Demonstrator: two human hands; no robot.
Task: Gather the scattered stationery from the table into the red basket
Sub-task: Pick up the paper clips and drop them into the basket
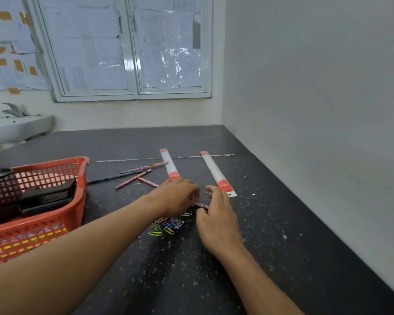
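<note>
The red basket [77,196] stands at the left of the dark table with black items inside. My left hand [178,196] and my right hand [216,217] meet at the table's middle. Between them lies a pink pencil [201,204]; my left hand's curled fingers cover one end and my right hand's thumb and curled fingers close around the other. A pile of coloured paper clips [168,225] lies just under both hands. Several pencils [134,176] lie scattered beyond my left hand. Two white rulers with red ends lie further back, one [170,165] on the left and the other [215,172] on the right.
The white wall [316,110] runs close along the table's right edge. A white washbasin [18,128] stands beyond the far left corner. A thin pale seam [127,159] crosses the table top behind the pencils.
</note>
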